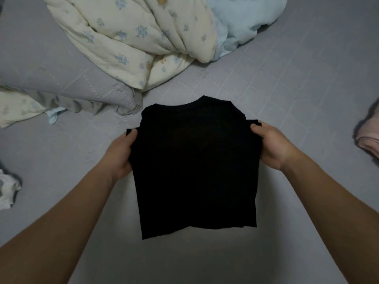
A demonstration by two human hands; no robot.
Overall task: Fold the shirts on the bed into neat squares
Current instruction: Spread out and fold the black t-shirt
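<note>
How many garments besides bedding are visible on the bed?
2: a black shirt held at centre, and a pink garment at the right edge, partly cut off. More may lie outside view.

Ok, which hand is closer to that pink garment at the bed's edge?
Right. The right hand grips the black shirt's edge on the pink garment's side; the left hand grips the far edge.

Matt black cloth shirt (194,167), grey quilted bed cover (287,89) (stitched grid), soft puffy floral duvet (127,37)

One head-worn wide-angle view looks forward and steeply down, close over the grey bed (287,95).
</note>
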